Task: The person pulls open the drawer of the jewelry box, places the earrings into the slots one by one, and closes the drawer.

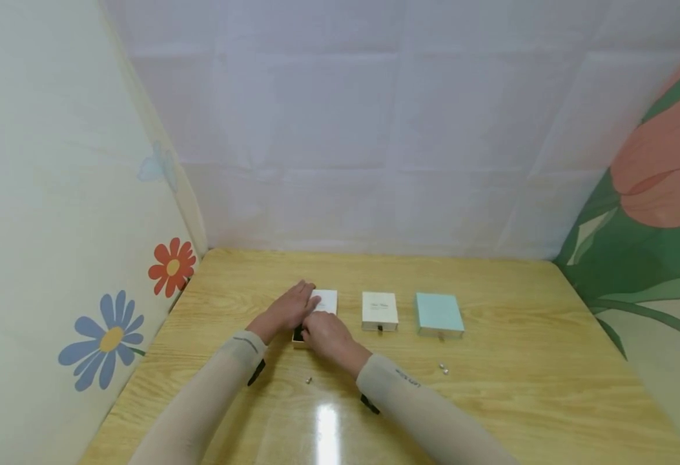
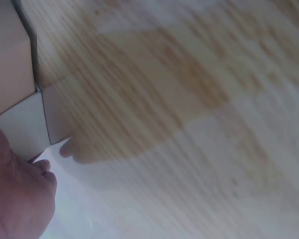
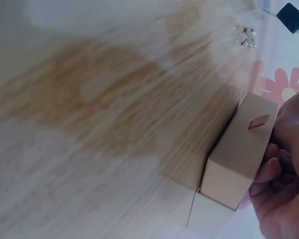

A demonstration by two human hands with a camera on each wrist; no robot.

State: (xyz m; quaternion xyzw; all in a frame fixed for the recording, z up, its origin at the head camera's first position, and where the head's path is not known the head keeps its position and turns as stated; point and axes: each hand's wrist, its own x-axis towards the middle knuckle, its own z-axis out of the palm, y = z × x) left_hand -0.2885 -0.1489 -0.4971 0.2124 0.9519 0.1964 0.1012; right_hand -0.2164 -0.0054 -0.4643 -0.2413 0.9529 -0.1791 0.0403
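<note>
Worktop (image 1: 525,336) supports a white box (image 1: 327,301); left hand (image 1: 286,310) grips it, likely for steadiness. At its drawer (image 3: 239,152), right hand (image 1: 329,337) has an unclear grip.

A white box (image 1: 328,301) lies flat on the table (image 1: 491,400) — its beige drawer (image 3: 243,142) partly pulled out.

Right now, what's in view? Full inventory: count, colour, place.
White square card box: 1, white, leftmost of three
Box drawer, partly open: 1, black inside, in white box
Cream square card box: 1, cream, middle
Mint-green square card box: 1, mint, rightmost
Small shiny pieces: at least 3, silvery, on table before the boxes
Wood-grain table: 1, yellow-brown, beneath the boxes
Creased cloth backdrop: 1, whitish, behind table
Flower-print panels: 2, multicoloured, left and right
Black strap-like pieces: 2, black, below wrists
Sleeves: 2, beige, both arms
Left hand: 1, bare, on white box
Right hand: 1, bare, at drawer
</note>
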